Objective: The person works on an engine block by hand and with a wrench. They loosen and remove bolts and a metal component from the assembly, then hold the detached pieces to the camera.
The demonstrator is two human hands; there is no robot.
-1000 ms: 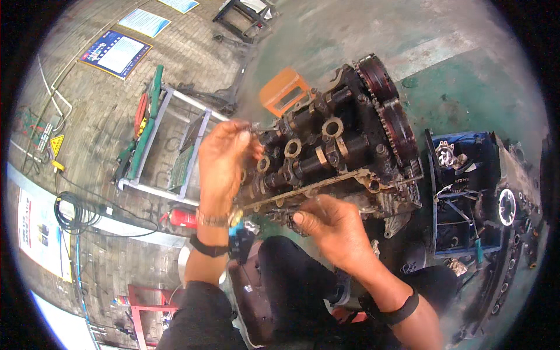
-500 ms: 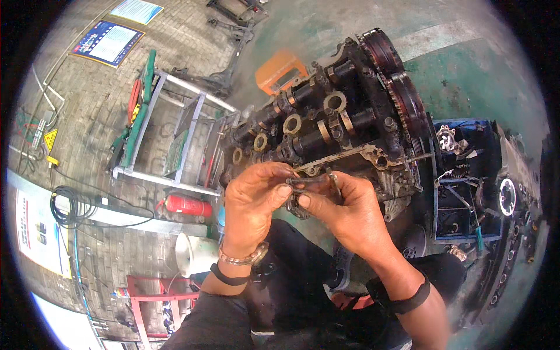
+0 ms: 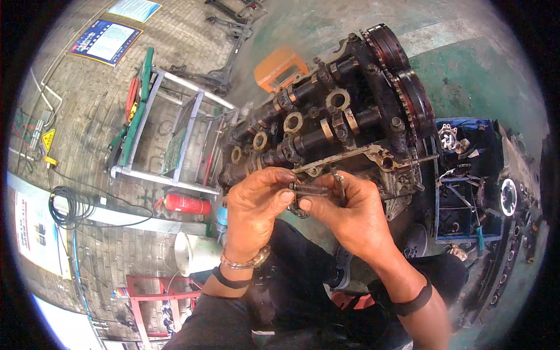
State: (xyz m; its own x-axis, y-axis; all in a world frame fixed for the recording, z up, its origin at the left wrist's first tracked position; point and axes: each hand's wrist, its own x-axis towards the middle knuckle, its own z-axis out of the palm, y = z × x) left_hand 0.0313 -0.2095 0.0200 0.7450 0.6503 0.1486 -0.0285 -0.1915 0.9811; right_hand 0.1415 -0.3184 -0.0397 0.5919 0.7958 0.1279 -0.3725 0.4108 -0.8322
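Observation:
Just in front of the engine cylinder head (image 3: pixel 361 125), both my hands are close together. My left hand (image 3: pixel 256 195) pinches the head end of a dark, greasy bolt (image 3: pixel 310 189) between thumb and fingers. The bolt lies crosswise, pointing toward my right hand (image 3: pixel 350 210). A second slim metal piece, like another bolt (image 3: pixel 338 185), stands up between my right thumb and curled fingers. Some dark metal shows under my thumbs, too hidden to name. Two camshafts with toothed wheels (image 3: pixel 402 81) at the right end lie in the cylinder head.
To the right stands a blue divided parts tray (image 3: pixel 466 239) with metal parts inside. A long dark engine cover (image 3: pixel 501 280) lies beyond it. Leftward are a metal frame cart (image 3: pixel 166 181), a red fire extinguisher (image 3: pixel 186 204) and a white bucket (image 3: pixel 195 255). An orange box (image 3: pixel 280 67) sits behind.
The view has shifted slightly. My fingers have turned a little around the bolt, and more of its shaft shows now. Both hands stay close together.

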